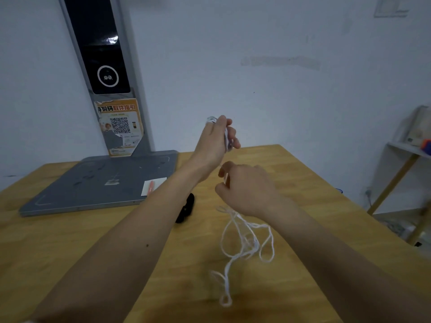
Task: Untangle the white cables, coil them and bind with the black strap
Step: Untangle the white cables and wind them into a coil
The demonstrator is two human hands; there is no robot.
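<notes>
My left hand (pixel 215 138) is raised above the wooden table (pixel 70 234), shut on a small coil of white cable wound around its fingers. Just below it, my right hand (pixel 242 187) pinches the same white cable between thumb and fingers. The rest of the white cable (pixel 245 243) hangs from my right hand in loose, tangled loops that reach the table near its front. The black strap (pixel 186 207) lies on the table under my left forearm, partly hidden by it.
A grey flat base (pixel 98 183) with a tall slanted post (pixel 105 66) carrying a dark screen and an orange QR sticker stands at the back left. A white card (pixel 152 186) lies on the base. A shelf (pixel 405 155) stands to the right, off the table.
</notes>
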